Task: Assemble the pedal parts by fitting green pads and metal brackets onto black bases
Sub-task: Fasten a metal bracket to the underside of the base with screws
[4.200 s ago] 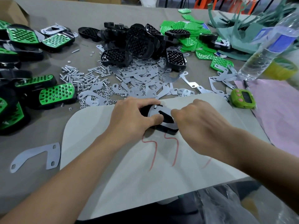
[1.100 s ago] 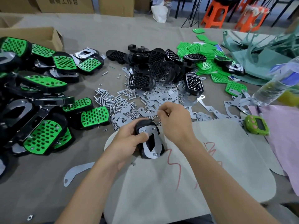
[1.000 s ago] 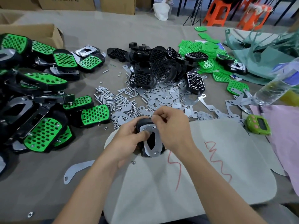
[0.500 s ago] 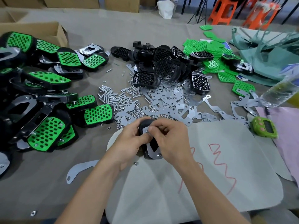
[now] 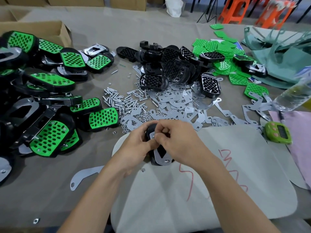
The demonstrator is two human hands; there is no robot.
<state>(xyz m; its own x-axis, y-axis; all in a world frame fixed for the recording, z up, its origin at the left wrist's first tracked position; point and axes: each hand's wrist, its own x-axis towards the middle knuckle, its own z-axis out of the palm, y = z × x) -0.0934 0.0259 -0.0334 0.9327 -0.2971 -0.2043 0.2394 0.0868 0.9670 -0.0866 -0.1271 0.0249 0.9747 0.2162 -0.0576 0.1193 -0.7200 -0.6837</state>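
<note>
The left hand (image 5: 136, 147) grips a black plastic pedal base (image 5: 150, 130) while the right hand (image 5: 178, 142) pinches its flat silver metal bracket (image 5: 159, 157) (far end, fingertips partly hidden).

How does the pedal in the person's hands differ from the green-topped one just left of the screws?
The held pedal shows its metal bracket upward; the lying pedal shows its holed green pad. The left hand grips the held pedal over the pale mat, the right hand working at it; the lying pedal rests untouched on the grey table. Both are black-bodied.
</note>
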